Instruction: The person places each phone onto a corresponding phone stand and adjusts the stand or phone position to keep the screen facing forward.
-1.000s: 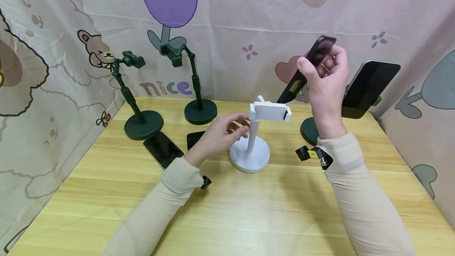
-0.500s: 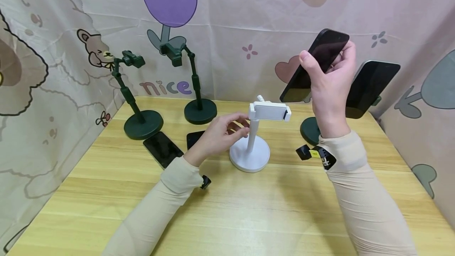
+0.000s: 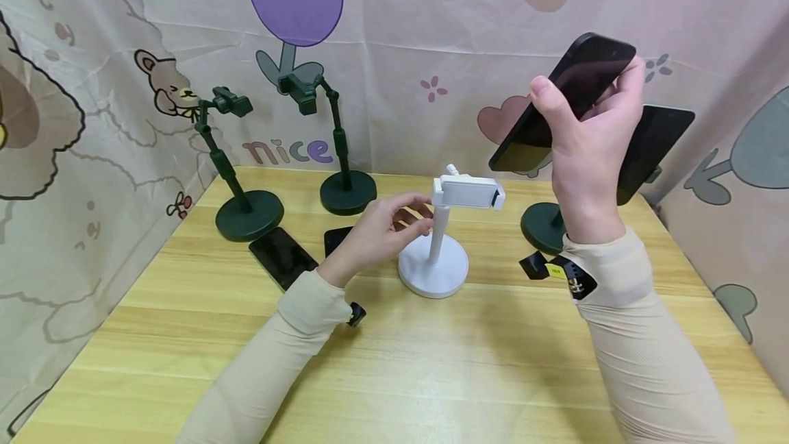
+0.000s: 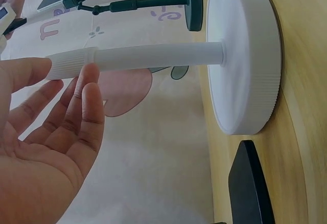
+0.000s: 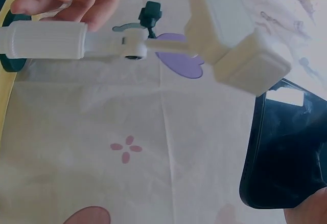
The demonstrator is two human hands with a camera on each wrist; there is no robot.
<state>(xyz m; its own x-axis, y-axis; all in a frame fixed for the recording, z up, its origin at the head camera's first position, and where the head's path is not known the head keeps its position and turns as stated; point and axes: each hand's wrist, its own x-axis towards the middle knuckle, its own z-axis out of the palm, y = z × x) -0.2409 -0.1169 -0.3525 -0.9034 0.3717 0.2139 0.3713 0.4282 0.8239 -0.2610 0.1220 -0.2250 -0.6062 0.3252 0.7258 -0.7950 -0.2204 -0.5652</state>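
Note:
My right hand point(image 3: 592, 136) grips a black smartphone point(image 3: 564, 112) in the air, thumb on its near edge and fingers behind; the phone leans to the right. Below and left of it stands a white phone stand point(image 3: 436, 276) with a round base and a horizontal clamp point(image 3: 468, 192). That clamp has no phone in it. My left hand point(image 3: 379, 233) lightly pinches the stand's pole under the clamp; in the left wrist view the thumb and fingertips meet the ribbed collar point(image 4: 71, 64). The right wrist view shows the smartphone point(image 5: 291, 152) apart from the clamp.
Two dark green phone stands point(image 3: 249, 214) point(image 3: 348, 194) stand at the back left. One black phone point(image 3: 283, 259) lies before them, another point(image 3: 335, 238) partly behind my left hand. At right, a green stand point(image 3: 542, 225) carries a phone point(image 3: 656, 146). A printed cloth backs the table.
My right hand has moved up and right with the smartphone, turning its dark screen more toward the head camera. The left hand and the white stand have stayed in place.

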